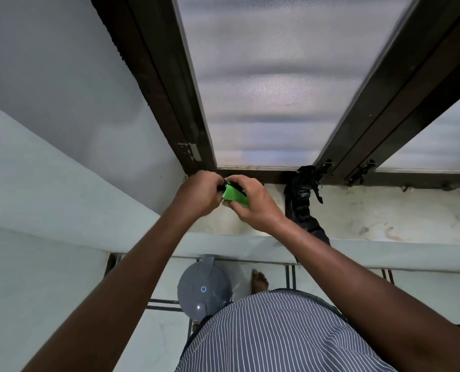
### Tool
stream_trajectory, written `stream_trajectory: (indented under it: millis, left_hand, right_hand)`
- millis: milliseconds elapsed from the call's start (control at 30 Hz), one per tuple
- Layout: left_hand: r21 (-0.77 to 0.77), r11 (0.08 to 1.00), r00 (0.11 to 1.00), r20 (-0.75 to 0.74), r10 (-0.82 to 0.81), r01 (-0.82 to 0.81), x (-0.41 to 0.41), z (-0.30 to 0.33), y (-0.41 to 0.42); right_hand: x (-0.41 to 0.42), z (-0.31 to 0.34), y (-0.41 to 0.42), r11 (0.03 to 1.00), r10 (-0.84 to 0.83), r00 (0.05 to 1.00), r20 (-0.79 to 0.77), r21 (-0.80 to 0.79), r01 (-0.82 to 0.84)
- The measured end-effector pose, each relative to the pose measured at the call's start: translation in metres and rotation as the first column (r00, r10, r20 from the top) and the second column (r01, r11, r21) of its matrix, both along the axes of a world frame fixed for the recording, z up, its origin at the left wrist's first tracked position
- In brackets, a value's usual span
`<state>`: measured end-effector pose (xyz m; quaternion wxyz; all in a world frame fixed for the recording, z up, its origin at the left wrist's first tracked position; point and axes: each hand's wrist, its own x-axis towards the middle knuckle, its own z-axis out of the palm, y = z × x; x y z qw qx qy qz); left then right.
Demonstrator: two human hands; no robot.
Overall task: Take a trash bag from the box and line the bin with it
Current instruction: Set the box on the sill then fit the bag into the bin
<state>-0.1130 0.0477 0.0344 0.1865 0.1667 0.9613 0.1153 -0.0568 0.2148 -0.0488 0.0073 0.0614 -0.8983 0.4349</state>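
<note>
1. Standing at a window ledge, a person holds a small green box above its left end, near the corner wall.
2. The right hand grasps the box; the left hand pinches its dark open end.
3. A crumpled black bag lies just beside them on the ledge.
4. A lidded grey bin stands on the floor below, close to the wall.

Both hands, left hand and right hand, grip the green box.
</note>
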Motion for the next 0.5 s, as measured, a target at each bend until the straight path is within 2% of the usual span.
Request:
stream_trajectory:
  millis: [100, 167, 200, 300, 433, 500]
  left_hand:
    - [0.136, 0.99, 0.988, 0.156, 0.015, -0.036, -0.005, 0.004, -0.007]
    - [0.149, 0.987, 0.965, 0.262, 0.011, -0.052, -0.007, 0.01, -0.013]
    - [0.141, 0.989, 0.965, 0.261, 0.013, -0.051, -0.008, 0.013, -0.015]
    - [0.156, 0.987, 0.993, 0.122, 0.006, -0.025, -0.01, 0.016, -0.016]
    - [0.129, 0.987, 0.996, 0.006, -0.094, 0.092, -0.008, 0.011, -0.016]
    - [0.237, 0.969, 0.996, -0.076, -0.05, 0.067, -0.009, 0.011, -0.017]
  right_hand:
    - [-0.001, 0.003, 0.002, 0.999, -0.039, 0.999, 0.014, -0.004, 0.039]
    - [0.001, 0.003, 0.004, 0.998, -0.059, 0.998, 0.02, 0.01, 0.059]
    - [0.002, 0.003, 0.004, 0.998, -0.067, 0.997, 0.023, 0.014, 0.067]
    - [0.005, 0.005, -0.002, 0.997, -0.074, 0.997, 0.031, 0.019, 0.074]
    - [0.007, 0.009, -0.014, 0.998, -0.056, 0.998, 0.031, -0.025, 0.056]
    - [0.009, 0.01, -0.018, 0.99, -0.113, 0.992, 0.054, -0.084, 0.117]
